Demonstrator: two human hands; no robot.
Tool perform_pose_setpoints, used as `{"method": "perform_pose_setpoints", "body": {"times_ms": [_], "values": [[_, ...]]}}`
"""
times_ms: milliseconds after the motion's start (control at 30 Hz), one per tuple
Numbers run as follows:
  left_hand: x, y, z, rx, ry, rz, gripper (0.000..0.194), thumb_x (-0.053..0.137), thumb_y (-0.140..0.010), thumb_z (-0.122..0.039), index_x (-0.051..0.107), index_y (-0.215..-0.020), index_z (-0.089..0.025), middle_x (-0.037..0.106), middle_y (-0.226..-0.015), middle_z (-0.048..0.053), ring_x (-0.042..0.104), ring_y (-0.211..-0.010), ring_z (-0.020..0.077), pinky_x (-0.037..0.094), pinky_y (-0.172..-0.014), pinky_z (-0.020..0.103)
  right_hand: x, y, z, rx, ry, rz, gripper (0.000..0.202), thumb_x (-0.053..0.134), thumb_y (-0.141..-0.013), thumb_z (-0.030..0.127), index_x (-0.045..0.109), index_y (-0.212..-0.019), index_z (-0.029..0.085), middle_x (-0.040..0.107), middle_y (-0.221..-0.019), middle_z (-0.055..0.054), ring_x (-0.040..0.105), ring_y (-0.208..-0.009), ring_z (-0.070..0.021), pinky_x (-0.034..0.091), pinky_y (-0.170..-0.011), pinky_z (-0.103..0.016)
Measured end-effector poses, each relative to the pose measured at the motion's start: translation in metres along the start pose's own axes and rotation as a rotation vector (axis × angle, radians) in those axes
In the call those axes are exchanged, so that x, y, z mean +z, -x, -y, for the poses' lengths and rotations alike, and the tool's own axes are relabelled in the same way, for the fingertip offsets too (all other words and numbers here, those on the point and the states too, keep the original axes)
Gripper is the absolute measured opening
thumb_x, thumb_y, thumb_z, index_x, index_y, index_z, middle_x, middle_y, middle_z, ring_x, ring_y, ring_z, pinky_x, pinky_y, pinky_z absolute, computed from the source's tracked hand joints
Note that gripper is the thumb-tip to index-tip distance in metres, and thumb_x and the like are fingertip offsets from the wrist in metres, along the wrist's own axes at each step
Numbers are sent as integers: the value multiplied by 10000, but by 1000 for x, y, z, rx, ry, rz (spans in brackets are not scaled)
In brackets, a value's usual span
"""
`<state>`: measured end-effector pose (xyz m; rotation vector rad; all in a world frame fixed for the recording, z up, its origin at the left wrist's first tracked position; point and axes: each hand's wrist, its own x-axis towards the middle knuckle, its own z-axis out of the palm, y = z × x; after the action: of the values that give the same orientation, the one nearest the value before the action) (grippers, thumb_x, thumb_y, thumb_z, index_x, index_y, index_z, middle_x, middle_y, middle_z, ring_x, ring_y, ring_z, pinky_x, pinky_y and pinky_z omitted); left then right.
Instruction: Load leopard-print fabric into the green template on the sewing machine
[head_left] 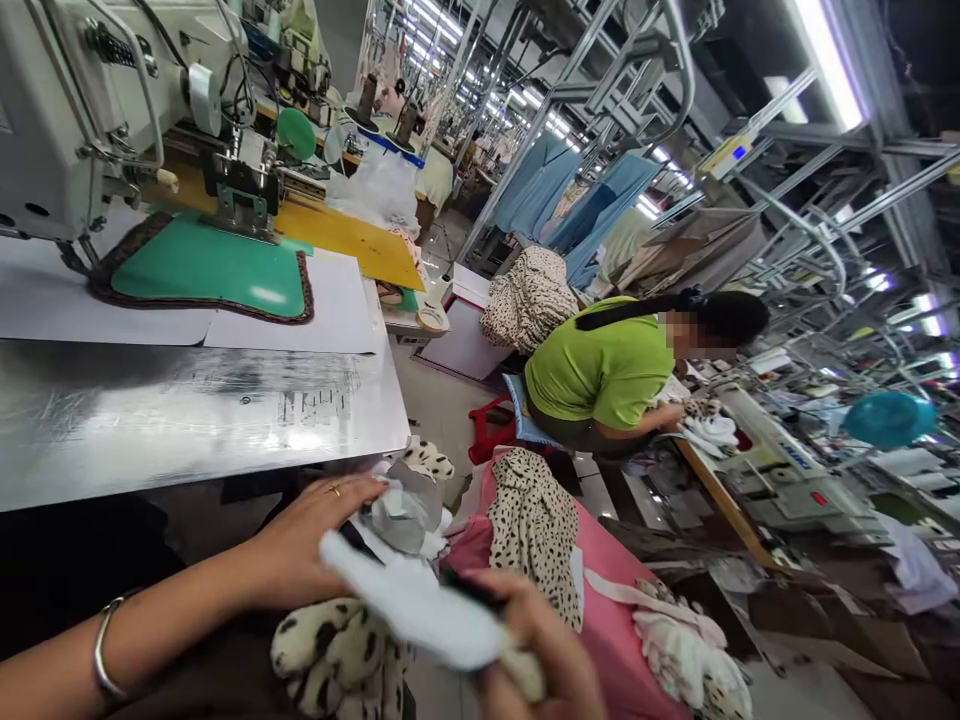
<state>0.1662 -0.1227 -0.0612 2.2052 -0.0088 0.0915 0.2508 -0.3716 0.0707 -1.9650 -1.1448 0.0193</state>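
Observation:
My left hand (311, 540), with a ring and a bangle, reaches in from the left. Its fingers close over a crumpled grey and white cloth bundle (409, 510); the thumb is hidden. At the lower middle my right hand (544, 645), smeared by motion, grips a white cloth piece (420, 600) that stretches toward the left hand. A dark strip shows at the right fingers, too blurred to name. Below the left hand lies cream plush fabric with black spots (330, 650).
Left stands a metal table (315, 400) with a sewing machine (60, 120) and a green template (210, 270). Spotted fabric (532, 520) lies on a pink surface (615, 640). A person in a green shirt (600, 360) sits at another machine (780, 460).

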Motion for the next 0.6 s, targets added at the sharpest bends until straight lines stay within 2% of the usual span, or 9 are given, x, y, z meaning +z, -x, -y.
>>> {"method": "perform_pose_setpoints", "body": {"times_ms": [67,133,167,233,300,367,433,500,600], "values": [[-1,4,-7,15,-12,-33,891,815,-699,-443,419,-1477,-265,485,-1477,107,446,-1369,336,399,-1156,513,-24,-11,18,54,118,-174,172,549,-886,120,462,-777,220,700,-984,-50,648,-719,-117,487,-563,-181],[0,5,-9,57,-13,-55,836,768,-757,-436,390,-1486,-275,486,-1470,99,457,-1356,313,432,-1134,482,-28,-17,23,-23,221,-158,174,563,-851,87,464,-812,223,696,-1017,-42,662,-790,-126,520,-641,-196],[0,5,-8,79,-13,-75,787,736,-789,-427,390,-1479,-273,497,-1456,99,470,-1343,301,446,-1121,464,-23,-17,21,-86,256,-76,168,596,-825,96,489,-845,225,700,-1023,-41,672,-842,-146,545,-705,-226],[2,3,-5,111,-24,-104,680,684,-826,-380,425,-1443,-260,518,-1426,104,493,-1322,285,452,-1111,440,-2,-14,9,-163,270,189,214,715,-784,219,560,-932,220,707,-1081,-69,680,-966,-223,579,-831,-330],[0,0,-4,142,-40,-110,566,650,-835,-342,500,-1373,-255,537,-1398,104,508,-1309,286,451,-1106,442,20,-8,-5,-126,199,420,405,792,-750,465,626,-1016,209,687,-1183,-124,664,-1058,-298,583,-881,-415],[-3,-2,-5,154,-54,-83,485,621,-845,-338,554,-1319,-260,552,-1379,102,520,-1300,293,464,-1088,447,30,-3,-15,-9,31,541,536,691,-785,669,671,-1084,224,641,-1284,-151,621,-1165,-329,555,-944,-463],[-8,-2,-8,135,-57,-61,464,611,-843,-343,577,-1296,-249,559,-1366,106,538,-1282,295,485,-1063,431,28,-1,-21,147,-199,514,519,491,-909,696,696,-1107,263,637,-1295,-127,593,-1220,-288,514,-1004,-451],[-10,0,-8,112,-48,-56,469,606,-843,-336,571,-1301,-243,548,-1373,103,544,-1275,282,490,-1057,401,20,-2,-29,342,-391,380,510,377,-979,647,716,-1013,267,685,-1179,-92,617,-1157,-233,497,-998,-395],[-7,5,-1,105,-54,-65,506,603,-859,-337,520,-1355,-280,506,-1415,76,510,-1308,266,470,-1077,380,20,-4,-48,655,-443,167,457,467,-944,612,672,-951,203,669,-962,-81,618,-914,-198,503,-850,-339]]}}
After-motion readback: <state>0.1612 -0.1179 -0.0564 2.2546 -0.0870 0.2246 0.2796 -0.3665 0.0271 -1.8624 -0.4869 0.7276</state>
